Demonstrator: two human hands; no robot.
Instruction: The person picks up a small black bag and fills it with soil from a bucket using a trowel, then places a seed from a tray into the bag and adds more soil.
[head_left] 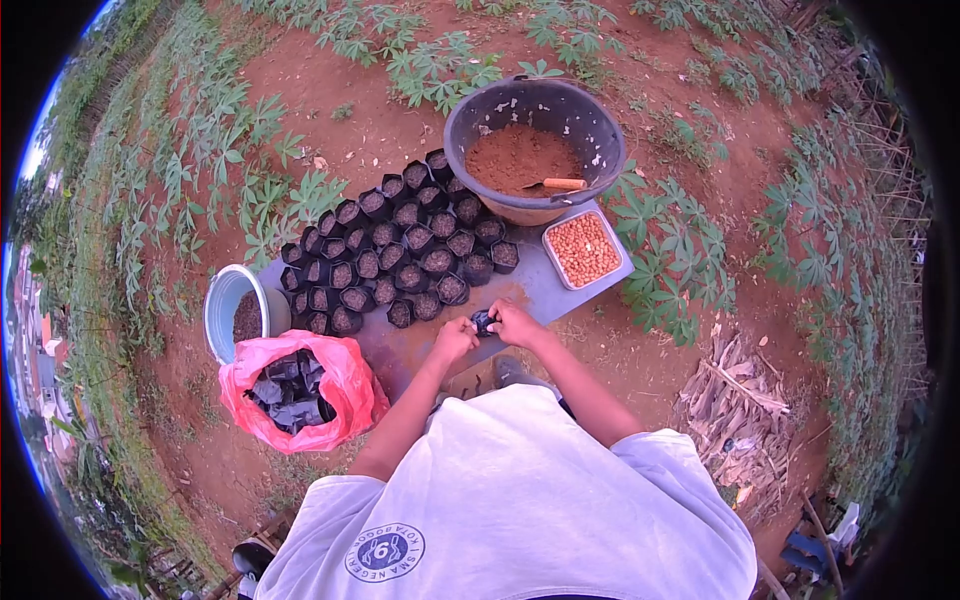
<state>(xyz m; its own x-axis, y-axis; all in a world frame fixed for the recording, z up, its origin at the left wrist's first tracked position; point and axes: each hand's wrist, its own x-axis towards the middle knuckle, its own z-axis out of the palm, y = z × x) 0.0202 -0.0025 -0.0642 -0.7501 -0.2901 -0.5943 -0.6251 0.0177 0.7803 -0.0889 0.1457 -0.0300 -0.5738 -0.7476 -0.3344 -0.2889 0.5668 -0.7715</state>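
Observation:
Both my hands meet over the near edge of a grey board (540, 285), holding a small black nursery bag (483, 322) between them. My left hand (455, 337) grips its left side and my right hand (515, 322) its right side. Just beyond stand several black bags filled with soil (400, 250), packed in rows on the board. A large dark tub (535, 140) of red-brown soil sits at the far end, with a wooden-handled scoop (555, 184) lying in it. A white tray of pale orange seeds (583, 250) rests at the board's right end.
A red plastic bag (300, 390) full of empty black bags lies on the ground at my left. A light blue bucket (232, 310) with soil stands beside it. Green cassava-like plants (660, 240) and bare red earth surround the board; dry husks (735, 385) lie at right.

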